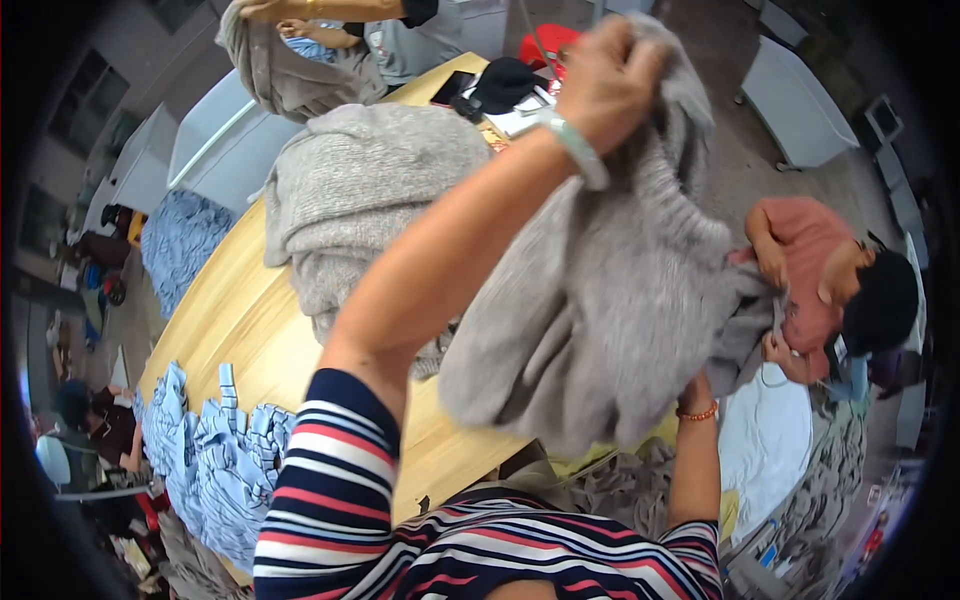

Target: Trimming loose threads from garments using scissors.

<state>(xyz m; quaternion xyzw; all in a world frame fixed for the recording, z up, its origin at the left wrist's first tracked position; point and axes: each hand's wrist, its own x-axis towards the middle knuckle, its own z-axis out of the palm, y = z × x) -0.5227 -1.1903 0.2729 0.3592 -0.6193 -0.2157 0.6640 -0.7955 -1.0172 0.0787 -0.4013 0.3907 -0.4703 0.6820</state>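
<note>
A grey-brown knitted garment (625,290), like a sweater, hangs in the air in front of me on the right. High up, my left hand (615,85) is closed on one end of it; a pale bangle circles that wrist. Lower down, my right hand (697,388), with an orange bead bracelet at the wrist, reaches up against the garment's underside. The cloth hides its fingers, so I cannot tell its grip. Behind my left forearm, a thick heap of similar grey knitwear (375,165) lies on the wooden table (235,310).
Blue patterned cloth (225,460) lies at the table's near left edge. A black cap (505,85) and a phone (453,88) lie at the far end. A co-worker in pink (805,260) handles grey cloth at right; another person (410,40) holds grey knitwear (290,65) at the far side.
</note>
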